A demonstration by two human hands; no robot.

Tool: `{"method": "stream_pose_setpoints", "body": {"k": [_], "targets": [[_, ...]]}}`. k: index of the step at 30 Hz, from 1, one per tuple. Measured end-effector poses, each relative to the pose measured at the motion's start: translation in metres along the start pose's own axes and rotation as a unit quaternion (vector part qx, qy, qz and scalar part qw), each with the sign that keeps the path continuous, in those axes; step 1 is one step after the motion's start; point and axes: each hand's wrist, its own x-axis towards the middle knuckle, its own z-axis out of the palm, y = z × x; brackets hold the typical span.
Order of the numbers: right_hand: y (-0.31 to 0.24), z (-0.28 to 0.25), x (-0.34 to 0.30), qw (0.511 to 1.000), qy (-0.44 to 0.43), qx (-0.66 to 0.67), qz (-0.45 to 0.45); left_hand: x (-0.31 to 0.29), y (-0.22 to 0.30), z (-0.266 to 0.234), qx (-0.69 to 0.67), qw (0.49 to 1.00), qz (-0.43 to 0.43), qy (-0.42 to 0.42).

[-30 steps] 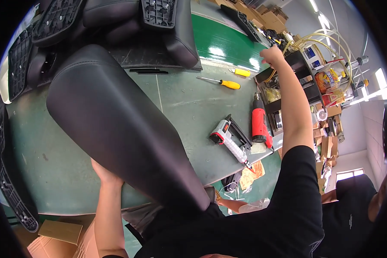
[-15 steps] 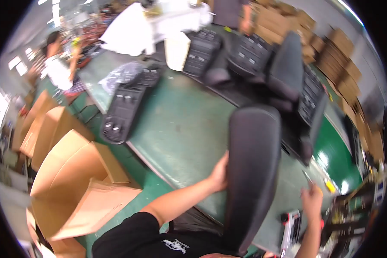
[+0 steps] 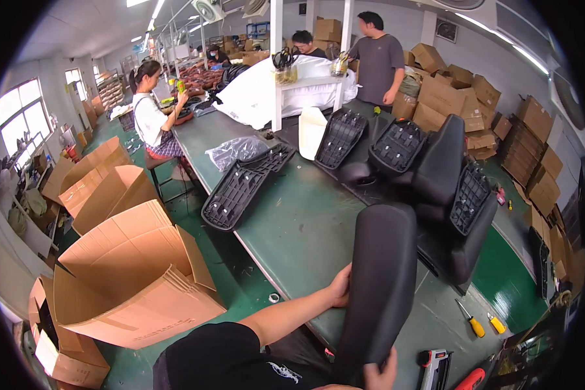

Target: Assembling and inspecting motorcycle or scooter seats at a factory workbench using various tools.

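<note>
A long black padded seat [image 3: 380, 273] stands tilted up in front of my body, its smooth cover facing me. My left hand [image 3: 340, 286] grips its left side, the fingers partly hidden behind it. Low on the right edge, my right hand [image 3: 381, 374] holds the same seat with thumb and fingers around the rim. To the right on the table lie a screwdriver with a yellow handle [image 3: 477, 327], a small yellow-handled tool [image 3: 496, 324], a black and silver staple gun [image 3: 435, 369] and a red-handled tool [image 3: 470, 379].
More black seats [image 3: 441, 162] and ribbed seat bases [image 3: 340, 138] crowd the far right of the green table [image 3: 292, 234]. One ribbed base [image 3: 240, 188] overhangs the left edge near a plastic bag [image 3: 235, 152]. Open cardboard boxes [image 3: 136, 279] stand left; people work beyond.
My right hand has come left from the tools to the seat and let go of the screwdriver, which now lies on the table. The view has tilted up.
</note>
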Motion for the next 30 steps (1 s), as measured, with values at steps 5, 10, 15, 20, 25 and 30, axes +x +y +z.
{"method": "stream_pose_setpoints", "body": {"k": [5, 10, 15, 20, 25, 30], "targets": [[-0.046, 0.016, -0.012, 0.992, 0.038, -0.098, 0.071, -0.004, 0.021, -0.003, 0.234, 0.966, 0.066, 0.091], [0.007, 0.002, -0.012, 0.995, 0.071, 0.025, 0.066, -0.055, 0.28, 0.127, 0.61, 0.595, 0.394, 0.344], [0.042, 0.012, -0.004, 0.984, 0.074, 0.155, -0.047, -0.26, 0.475, 0.354, 0.667, 0.193, 0.472, 0.542], [0.048, 0.006, -0.005, 0.981, 0.066, 0.177, -0.032, -0.322, 0.466, 0.446, 0.652, 0.205, 0.474, 0.556], [0.052, 0.006, 0.0, 0.975, 0.055, 0.212, -0.036, -0.338, 0.475, 0.457, 0.636, 0.198, 0.511, 0.543], [0.048, 0.002, 0.0, 0.963, 0.053, 0.264, -0.005, -0.33, 0.435, 0.457, 0.637, 0.264, 0.55, 0.471]]}}
